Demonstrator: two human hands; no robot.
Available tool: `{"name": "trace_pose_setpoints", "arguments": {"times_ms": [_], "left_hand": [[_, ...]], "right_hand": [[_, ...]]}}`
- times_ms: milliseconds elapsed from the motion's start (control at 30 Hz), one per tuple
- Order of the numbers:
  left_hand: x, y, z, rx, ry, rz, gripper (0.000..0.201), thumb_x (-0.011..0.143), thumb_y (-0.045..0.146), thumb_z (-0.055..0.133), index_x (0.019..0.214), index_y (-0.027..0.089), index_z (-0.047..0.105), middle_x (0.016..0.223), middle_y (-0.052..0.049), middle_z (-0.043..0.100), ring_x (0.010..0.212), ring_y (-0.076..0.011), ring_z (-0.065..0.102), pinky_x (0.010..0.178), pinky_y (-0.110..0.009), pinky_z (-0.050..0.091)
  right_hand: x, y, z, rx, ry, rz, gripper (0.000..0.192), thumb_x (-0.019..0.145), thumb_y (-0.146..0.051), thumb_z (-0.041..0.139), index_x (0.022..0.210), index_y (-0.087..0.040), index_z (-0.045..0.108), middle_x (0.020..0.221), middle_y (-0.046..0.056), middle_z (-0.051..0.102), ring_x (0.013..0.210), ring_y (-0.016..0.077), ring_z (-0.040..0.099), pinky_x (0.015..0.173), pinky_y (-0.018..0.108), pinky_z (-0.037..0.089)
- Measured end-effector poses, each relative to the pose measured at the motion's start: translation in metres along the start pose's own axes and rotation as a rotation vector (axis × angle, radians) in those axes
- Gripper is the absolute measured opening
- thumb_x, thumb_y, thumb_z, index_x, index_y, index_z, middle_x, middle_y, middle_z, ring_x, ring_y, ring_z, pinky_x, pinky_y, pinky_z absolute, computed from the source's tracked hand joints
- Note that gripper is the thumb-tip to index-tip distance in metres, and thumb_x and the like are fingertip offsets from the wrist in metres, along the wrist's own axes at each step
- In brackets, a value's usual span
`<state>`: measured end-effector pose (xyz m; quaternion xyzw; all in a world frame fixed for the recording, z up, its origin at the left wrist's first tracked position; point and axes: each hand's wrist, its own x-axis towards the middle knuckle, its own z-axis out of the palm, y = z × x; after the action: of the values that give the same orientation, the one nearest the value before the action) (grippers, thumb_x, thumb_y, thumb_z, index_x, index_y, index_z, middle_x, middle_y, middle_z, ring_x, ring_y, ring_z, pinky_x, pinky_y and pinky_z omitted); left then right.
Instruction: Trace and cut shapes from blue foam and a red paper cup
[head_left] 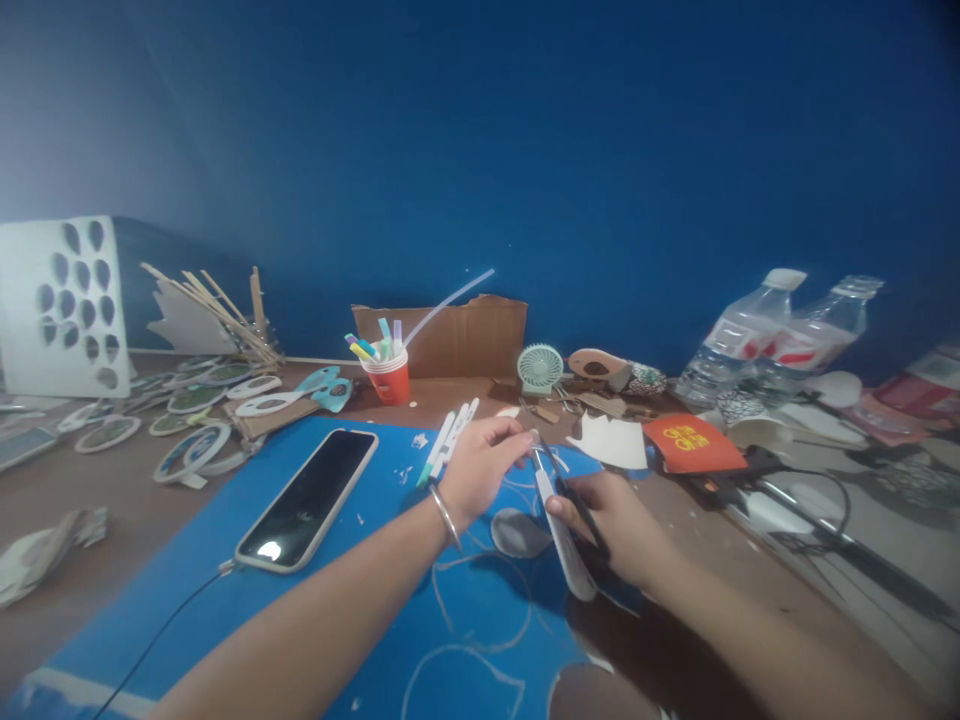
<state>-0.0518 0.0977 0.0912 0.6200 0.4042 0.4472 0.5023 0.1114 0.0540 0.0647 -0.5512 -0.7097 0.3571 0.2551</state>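
Note:
My right hand [622,525] is closed around a two-armed hand tool [566,545], with a pale arm, a dark arm and a metal tip. Whether it is scissors or pliers I cannot tell. At that tip, my left hand [487,460] pinches with thumb and forefinger; what lies between them is too small to make out. A bracelet circles the left wrist. Beneath the hands, a grey teardrop-shaped piece [519,533] shows above a blue sheet [360,620] marked with pale curved outlines. White markers [448,440] lie just beyond my left hand.
A phone [309,500] on a cable lies left. Behind stand a red cup of markers [388,380], cardboard [457,335] and a small green fan [540,369]. Round frames [191,452] crowd the left; plastic bottles [739,330] and an orange packet [694,443] are right.

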Motion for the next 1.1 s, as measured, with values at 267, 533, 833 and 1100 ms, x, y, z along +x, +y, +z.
{"name": "trace_pose_setpoints", "arguments": {"times_ms": [267, 533, 833, 1100], "left_hand": [[-0.001, 0.003, -0.001, 0.000, 0.010, 0.001, 0.019, 0.072, 0.026, 0.055, 0.057, 0.015, 0.057, 0.052, 0.003, 0.051, 0.052, -0.0083, 0.044, 0.052, -0.022, 0.033], [0.000, 0.003, 0.000, -0.027, 0.031, 0.011, 0.018, 0.071, 0.025, 0.055, 0.056, 0.015, 0.056, 0.052, 0.003, 0.050, 0.051, -0.0081, 0.044, 0.050, -0.021, 0.032], [-0.012, -0.004, 0.010, -0.059, 0.076, 0.037, 0.029, 0.080, 0.030, 0.043, 0.059, 0.015, 0.055, 0.055, 0.000, 0.050, 0.053, -0.0098, 0.044, 0.050, -0.022, 0.034], [-0.016, 0.001, 0.015, 0.015, 0.100, 0.058, 0.027, 0.078, 0.024, 0.045, 0.052, 0.017, 0.050, 0.051, 0.003, 0.046, 0.054, -0.0100, 0.044, 0.055, -0.023, 0.035]], "right_hand": [[-0.001, 0.000, 0.000, -0.009, 0.002, 0.003, 0.046, 0.076, -0.058, 0.042, 0.053, -0.018, 0.035, 0.053, -0.004, 0.028, 0.052, 0.0100, 0.029, 0.047, 0.023, 0.023], [-0.001, 0.000, 0.000, -0.004, 0.020, -0.018, 0.046, 0.076, -0.058, 0.042, 0.053, -0.018, 0.036, 0.054, -0.004, 0.028, 0.052, 0.0097, 0.028, 0.048, 0.023, 0.023], [-0.003, -0.002, 0.010, 0.108, 0.060, -0.025, 0.045, 0.074, -0.057, 0.044, 0.054, -0.018, 0.034, 0.056, -0.004, 0.026, 0.055, 0.0100, 0.026, 0.046, 0.024, 0.019], [-0.004, -0.003, 0.015, 0.125, 0.038, 0.027, 0.049, 0.070, -0.063, 0.047, 0.053, -0.018, 0.036, 0.054, -0.004, 0.027, 0.053, 0.0100, 0.026, 0.046, 0.023, 0.019]]}}
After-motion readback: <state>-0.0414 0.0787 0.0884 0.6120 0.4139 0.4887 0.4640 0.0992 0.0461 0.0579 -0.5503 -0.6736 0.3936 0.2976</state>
